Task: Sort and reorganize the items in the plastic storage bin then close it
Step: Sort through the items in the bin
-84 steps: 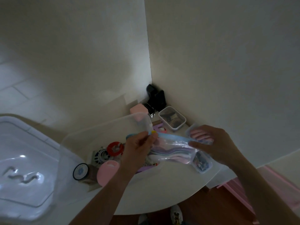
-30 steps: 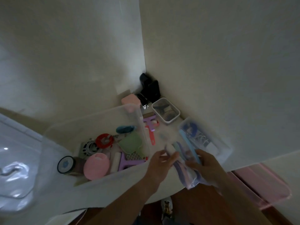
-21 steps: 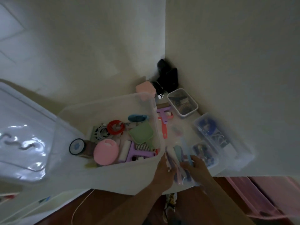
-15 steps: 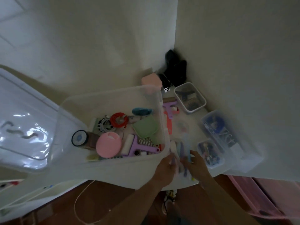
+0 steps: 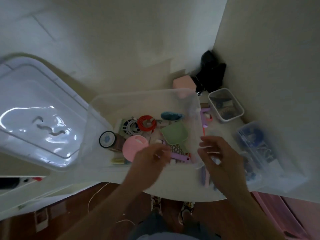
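Observation:
The clear plastic storage bin (image 5: 138, 95) stands open on the white table. Inside lie a pink round case (image 5: 134, 148), a green scoop (image 5: 174, 134), a red cable coil (image 5: 147, 125), a purple comb (image 5: 179, 156) and a tape roll (image 5: 107, 138). The bin's lid (image 5: 39, 118) leans at the left. My left hand (image 5: 150, 163) hovers over the bin's near wall, blurred, with loosely curled fingers holding nothing. My right hand (image 5: 221, 161) floats at the bin's near right corner with its fingers spread. A zip bag of pastel items (image 5: 205, 177) lies on the table under it.
Right of the bin are a purple and pink tool (image 5: 205, 115), a small clear container (image 5: 225, 104) and a clear box of blue items (image 5: 252, 141). A pink box (image 5: 183, 84) and a black object (image 5: 213, 73) fill the wall corner. A pink bin (image 5: 285, 215) sits low right.
Both hands carried the zip bag down from above the bin to the table at its right, let go of it, and have lifted away toward the bin.

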The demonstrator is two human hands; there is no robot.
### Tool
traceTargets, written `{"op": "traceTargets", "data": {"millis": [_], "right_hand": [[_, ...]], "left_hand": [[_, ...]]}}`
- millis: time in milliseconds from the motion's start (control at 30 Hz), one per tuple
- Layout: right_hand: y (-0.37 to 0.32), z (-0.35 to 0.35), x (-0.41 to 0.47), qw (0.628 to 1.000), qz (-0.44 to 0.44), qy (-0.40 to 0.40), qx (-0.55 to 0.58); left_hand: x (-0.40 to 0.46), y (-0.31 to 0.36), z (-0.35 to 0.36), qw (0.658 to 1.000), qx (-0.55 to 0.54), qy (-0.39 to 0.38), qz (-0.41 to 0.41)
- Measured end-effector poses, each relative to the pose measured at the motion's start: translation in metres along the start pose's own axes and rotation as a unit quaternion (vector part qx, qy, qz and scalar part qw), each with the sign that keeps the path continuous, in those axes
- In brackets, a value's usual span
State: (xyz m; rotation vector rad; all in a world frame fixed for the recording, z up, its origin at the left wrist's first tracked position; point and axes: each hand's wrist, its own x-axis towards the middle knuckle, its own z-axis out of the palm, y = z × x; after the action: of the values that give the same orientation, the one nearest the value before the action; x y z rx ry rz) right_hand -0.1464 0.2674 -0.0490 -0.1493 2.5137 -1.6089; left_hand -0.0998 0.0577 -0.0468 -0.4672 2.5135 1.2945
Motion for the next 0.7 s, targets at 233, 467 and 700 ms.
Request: {"op": "traceTargets", "data": {"millis": [233, 467, 700], "right_hand": [[0.038, 0.086, 0.078, 0.880, -0.023, -0.338, -0.332], [0.076, 0.143, 0.110, 0.633, -0.171, -0.552, -0.515], [0.073, 0.164, 0.109, 0.605, -0.159, -0.558, -0.546]], "left_hand": [[0.069, -0.083, -0.046, 0.973, 0.226, -0.035, 0.017], [0.096, -0.119, -0.042, 0.954, 0.276, -0.108, 0.054], [0.105, -0.134, -0.045, 0.946, 0.289, -0.143, 0.041]]}}
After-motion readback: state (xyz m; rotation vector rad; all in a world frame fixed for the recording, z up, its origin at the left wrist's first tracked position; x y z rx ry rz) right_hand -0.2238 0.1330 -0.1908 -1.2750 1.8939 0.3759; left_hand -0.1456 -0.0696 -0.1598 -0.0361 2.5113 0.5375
